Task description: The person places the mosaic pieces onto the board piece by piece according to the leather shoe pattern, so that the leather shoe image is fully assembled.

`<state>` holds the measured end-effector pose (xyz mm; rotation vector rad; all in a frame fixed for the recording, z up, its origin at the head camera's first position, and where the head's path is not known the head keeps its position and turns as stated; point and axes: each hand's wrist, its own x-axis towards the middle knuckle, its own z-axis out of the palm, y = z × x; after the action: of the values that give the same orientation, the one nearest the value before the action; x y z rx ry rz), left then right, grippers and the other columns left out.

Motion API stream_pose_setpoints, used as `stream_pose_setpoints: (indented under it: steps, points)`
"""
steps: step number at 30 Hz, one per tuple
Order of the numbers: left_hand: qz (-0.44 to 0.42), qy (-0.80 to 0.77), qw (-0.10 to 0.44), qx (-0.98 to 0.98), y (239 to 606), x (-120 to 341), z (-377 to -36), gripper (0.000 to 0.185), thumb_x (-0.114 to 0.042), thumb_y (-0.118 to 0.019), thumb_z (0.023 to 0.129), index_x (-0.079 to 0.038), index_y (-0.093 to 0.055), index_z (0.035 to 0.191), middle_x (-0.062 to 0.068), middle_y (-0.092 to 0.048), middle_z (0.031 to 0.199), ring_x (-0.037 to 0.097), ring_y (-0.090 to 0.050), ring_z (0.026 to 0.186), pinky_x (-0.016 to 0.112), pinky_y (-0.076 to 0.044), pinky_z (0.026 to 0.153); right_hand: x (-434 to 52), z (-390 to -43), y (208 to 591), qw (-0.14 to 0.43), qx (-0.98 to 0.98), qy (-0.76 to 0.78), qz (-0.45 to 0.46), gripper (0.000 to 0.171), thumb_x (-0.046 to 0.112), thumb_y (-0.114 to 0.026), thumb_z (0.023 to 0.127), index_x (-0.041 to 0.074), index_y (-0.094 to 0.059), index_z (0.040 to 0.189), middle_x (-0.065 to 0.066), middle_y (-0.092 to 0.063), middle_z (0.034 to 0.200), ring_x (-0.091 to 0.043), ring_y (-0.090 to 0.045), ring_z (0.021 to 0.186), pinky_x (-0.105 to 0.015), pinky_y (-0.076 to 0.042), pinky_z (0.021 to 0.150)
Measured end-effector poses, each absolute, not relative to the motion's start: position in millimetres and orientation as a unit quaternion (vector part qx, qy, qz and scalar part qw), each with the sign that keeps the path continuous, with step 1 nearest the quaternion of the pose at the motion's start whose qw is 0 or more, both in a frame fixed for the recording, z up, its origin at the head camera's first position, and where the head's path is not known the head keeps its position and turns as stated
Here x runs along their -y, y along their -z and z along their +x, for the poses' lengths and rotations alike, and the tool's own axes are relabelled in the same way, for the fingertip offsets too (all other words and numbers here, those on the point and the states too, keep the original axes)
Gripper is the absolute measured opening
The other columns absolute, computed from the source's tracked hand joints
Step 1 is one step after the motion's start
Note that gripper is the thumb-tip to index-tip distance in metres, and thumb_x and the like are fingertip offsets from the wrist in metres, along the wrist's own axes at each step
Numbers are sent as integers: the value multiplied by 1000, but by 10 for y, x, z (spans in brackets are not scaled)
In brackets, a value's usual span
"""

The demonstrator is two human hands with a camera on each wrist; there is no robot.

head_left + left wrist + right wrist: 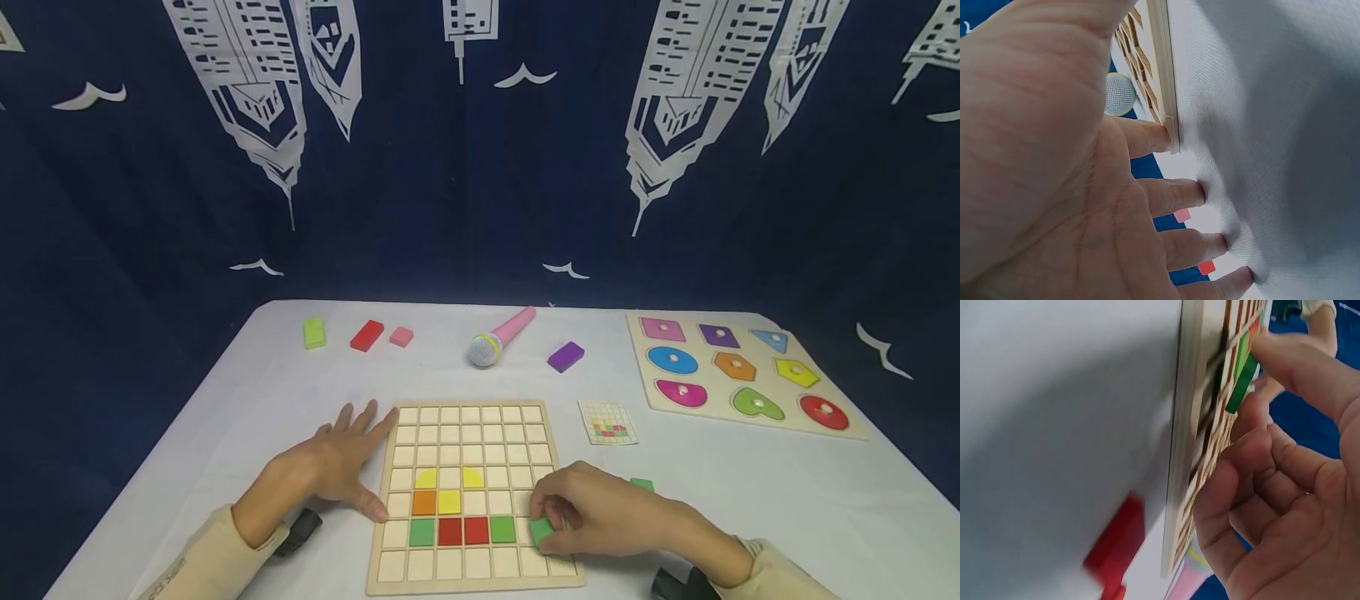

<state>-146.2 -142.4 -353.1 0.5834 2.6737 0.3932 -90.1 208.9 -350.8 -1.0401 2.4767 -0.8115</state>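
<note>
A wooden grid board [477,586] lies in front of me, with several coloured tiles in its cells. One row holds a green tile [422,532], two red tiles [450,532] and another green tile [502,529]. Above them sit an orange tile [423,502], a yellow square tile [449,502] and two rounded yellow tiles [426,478]. My right hand [607,510] pinches a green square tile [1243,383] between thumb and fingers, tilted over the board's right side. Fingers spread, my left hand [337,462] rests at the left edge, thumb and index fingertip touching the frame.
A small pattern card [608,423] lies right of the board, below a shape puzzle [720,392]. Toward the back are a pink toy microphone [501,337] and lime [314,333], red [367,336], pink [401,337] and purple blocks [566,357]. A red block [1117,537] lies near my right hand.
</note>
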Motion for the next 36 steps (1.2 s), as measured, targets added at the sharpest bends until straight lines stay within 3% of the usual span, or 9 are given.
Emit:
stream_pose_setpoints:
  steps: [8, 15, 21, 25, 28, 32, 36]
  points:
    - [205, -134, 185, -952, 3545, 1419, -1475, 135, -54, -92, 54, -10, -21, 160, 27, -11, 165, 56, -5, 149, 72, -18, 115, -1902, -961, 3571, 167, -866, 282, -377, 18, 21, -79, 86, 19, -64, 95, 18, -52, 71, 7, -42, 56, -12, -40, 54]
    - [199, -136, 188, -952, 3545, 1435, -1466, 134, -53, -92, 54, -11, -22, 160, 27, -11, 165, 56, -6, 149, 72, -17, 115, -1909, -1014, 3588, 182, -861, 294, -372, 24, 27, -80, 86, 19, -61, 99, 17, -51, 70, 7, -41, 59, -11, -38, 56]
    - [203, -136, 188, -951, 3542, 1434, -1459, 134, -54, -91, 55, -11, -21, 160, 27, -11, 165, 56, -5, 149, 71, -17, 116, -2156, -1078, 3530, 186, -837, 317, -406, 23, 35, -75, 90, 19, -65, 104, 15, -55, 73, 9, -42, 61, -10, -38, 54]
    - [200, -129, 190, -953, 3543, 1425, -1464, 134, -54, -92, 55, -10, -21, 160, 27, -11, 165, 56, -6, 149, 72, -18, 115, -2431, -1156, 3454, 206, -823, 327, -417, 24, 28, -78, 88, 19, -68, 108, 3, -61, 82, 7, -45, 65, -11, -41, 55]
    - [203, -130, 188, -952, 3540, 1424, -1463, 135, -54, -92, 54, -10, -22, 160, 28, -12, 165, 57, -6, 149, 73, -18, 115, -2636, -1232, 3423, 226, -821, 332, -405, 27, 24, -80, 85, 19, -70, 110, -6, -63, 88, -3, -53, 69, -15, -46, 59]
    - [207, -133, 187, -951, 3541, 1417, -1474, 135, -54, -92, 54, -10, -21, 160, 28, -11, 165, 57, -6, 149, 73, -18, 115, -2852, -1295, 3403, 237, -832, 328, -381, 28, 20, -81, 83, 19, -72, 110, -5, -65, 93, -21, -59, 81, -22, -52, 69]
    - [204, -133, 186, -952, 3555, 1407, -1481, 135, -55, -92, 53, -10, -23, 160, 28, -12, 165, 57, -7, 149, 73, -18, 115, -3002, -1317, 3393, 259, -836, 330, -354, 27, 15, -81, 81, 18, -73, 107, -5, -65, 97, -23, -58, 84, -24, -51, 74]
